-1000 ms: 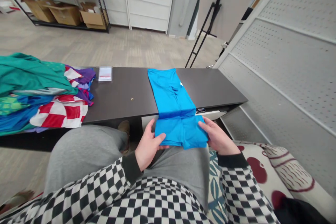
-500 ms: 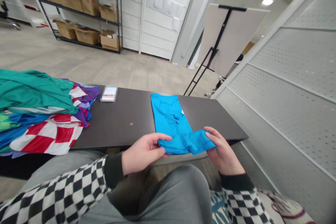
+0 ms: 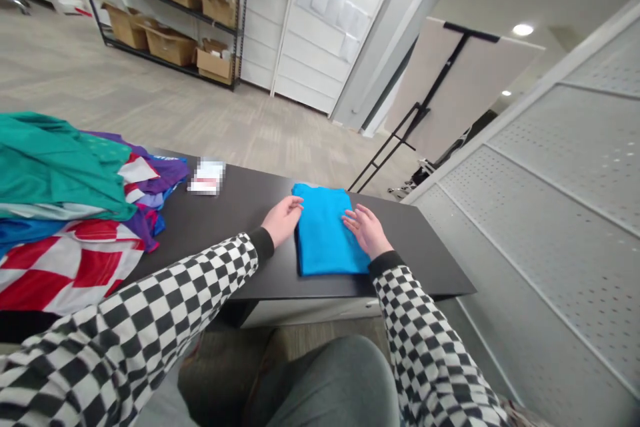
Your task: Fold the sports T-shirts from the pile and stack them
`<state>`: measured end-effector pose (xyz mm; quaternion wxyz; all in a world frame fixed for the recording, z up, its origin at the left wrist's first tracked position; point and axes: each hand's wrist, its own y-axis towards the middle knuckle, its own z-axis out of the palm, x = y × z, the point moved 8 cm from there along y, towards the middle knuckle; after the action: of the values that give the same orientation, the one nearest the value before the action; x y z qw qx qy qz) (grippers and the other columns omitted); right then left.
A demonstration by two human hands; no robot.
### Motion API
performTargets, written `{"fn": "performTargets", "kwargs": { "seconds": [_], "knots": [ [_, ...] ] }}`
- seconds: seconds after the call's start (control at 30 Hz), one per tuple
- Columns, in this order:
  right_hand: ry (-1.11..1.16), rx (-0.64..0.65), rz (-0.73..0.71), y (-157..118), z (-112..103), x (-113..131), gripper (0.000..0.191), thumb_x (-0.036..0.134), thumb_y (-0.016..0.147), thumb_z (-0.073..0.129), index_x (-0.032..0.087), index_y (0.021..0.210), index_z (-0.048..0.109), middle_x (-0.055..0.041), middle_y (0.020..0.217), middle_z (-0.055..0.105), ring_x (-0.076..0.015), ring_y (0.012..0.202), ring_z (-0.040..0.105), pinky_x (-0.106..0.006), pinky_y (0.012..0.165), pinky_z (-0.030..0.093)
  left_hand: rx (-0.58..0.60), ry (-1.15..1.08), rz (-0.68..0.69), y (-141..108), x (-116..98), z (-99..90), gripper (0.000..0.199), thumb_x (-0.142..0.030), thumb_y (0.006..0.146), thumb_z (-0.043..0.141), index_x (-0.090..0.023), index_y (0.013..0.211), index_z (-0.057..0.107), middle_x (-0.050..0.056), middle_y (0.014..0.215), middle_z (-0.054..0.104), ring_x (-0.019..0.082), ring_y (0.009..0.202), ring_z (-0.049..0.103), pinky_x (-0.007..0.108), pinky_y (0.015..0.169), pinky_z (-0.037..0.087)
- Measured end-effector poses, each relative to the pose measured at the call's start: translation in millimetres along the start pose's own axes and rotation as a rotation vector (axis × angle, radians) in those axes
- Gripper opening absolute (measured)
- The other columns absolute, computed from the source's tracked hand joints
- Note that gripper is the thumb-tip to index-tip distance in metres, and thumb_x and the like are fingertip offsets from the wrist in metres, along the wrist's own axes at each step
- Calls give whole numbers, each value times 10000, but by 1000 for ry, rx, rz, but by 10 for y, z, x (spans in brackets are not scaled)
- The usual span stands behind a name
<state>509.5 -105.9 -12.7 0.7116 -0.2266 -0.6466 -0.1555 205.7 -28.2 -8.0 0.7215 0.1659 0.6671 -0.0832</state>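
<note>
A bright blue garment, folded into a flat rectangle, lies on the dark table. My left hand rests at its upper left edge, fingers stretched out and not gripping the cloth. Over the right edge, my right hand is open, with its fingers spread and the palm turned inward. Whether the right fingertips touch the fabric I cannot tell.
To the left is a loose heap of clothes, with a green garment on top and a red-and-white checked one in front. A blurred white item lies near the table's far edge. A perforated grey partition borders the right side.
Both hands have let go of the near end of the blue garment and moved forward to its sides. That end is now folded over onto the rest, and the cloth lies flat.
</note>
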Motion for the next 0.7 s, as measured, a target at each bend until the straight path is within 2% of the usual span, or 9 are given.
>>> {"fn": "performTargets", "kwargs": {
  "seconds": [0.07,0.13,0.2,0.27,0.33,0.43,0.53,0.6,0.7],
  "knots": [
    [-142,22,-88,-163,-56,22,578,452,839,883,290,1332,628,-98,1193,809,-280,1112,822,-518,1114,663,164,292,232,-308,-191,200,295,-254,963,647,-205,1220,782,143,1232,792,312,1197,725,493,1174,534],
    [-350,39,-229,-405,-86,139,580,527,874,846,266,1361,671,-113,1221,815,-295,1156,799,-551,1160,623,342,561,443,-721,-335,442,307,-260,985,642,-219,1249,795,153,1335,773,348,1277,698,531,1190,511],
    [-607,106,-389,-735,-48,258,532,571,970,756,247,1391,719,-144,1327,806,-318,1265,756,-585,1235,554,495,772,570,-1128,-354,622,305,-298,1004,661,-218,1263,800,164,1410,752,378,1320,681,561,1175,506],
    [-850,251,-505,-1118,42,260,467,549,1060,676,257,1415,761,-155,1461,768,-334,1392,701,-591,1301,486,569,906,621,-1432,-298,687,311,-337,1023,669,-207,1274,798,177,1443,743,394,1354,670,571,1172,500],
    [-1039,437,-551,-1493,120,123,476,517,1092,664,288,1501,747,-148,1625,672,-351,1532,612,-605,1347,425,571,962,625,-1614,-224,660,380,-368,1033,671,-192,1354,774,187,1498,728,406,1428,640,578,1218,467],
    [-1257,588,-580,-1901,131,-143,731,482,1054,745,329,1735,531,-135,1836,412,-388,1697,409,-679,1392,313,557,959,599,-1754,-119,557,519,-380,1017,688,-174,1493,712,193,1628,661,418,1546,571,587,1299,395],
    [-1399,589,-646,-2084,85,-298,908,395,1028,774,346,1827,345,-134,1882,302,-391,1735,325,-692,1391,298,573,920,595,-1839,-90,482,565,-305,991,691,-194,1545,682,175,1643,658,380,1544,589,544,1303,390],
    [-1441,541,-700,-2107,35,-316,911,344,1033,753,360,1834,320,-134,1876,322,-380,1723,358,-659,1370,358,548,922,615,-1853,-140,458,583,-262,985,692,-215,1566,663,165,1613,676,355,1489,626,506,1262,420],
    [-1491,361,-716,-2008,-127,-260,908,339,1010,773,351,1819,362,-158,1859,355,-421,1688,414,-668,1296,446,498,997,675,-1826,-251,488,610,-253,988,715,-197,1590,633,181,1567,681,362,1439,626,501,1209,430]
  ]
}}
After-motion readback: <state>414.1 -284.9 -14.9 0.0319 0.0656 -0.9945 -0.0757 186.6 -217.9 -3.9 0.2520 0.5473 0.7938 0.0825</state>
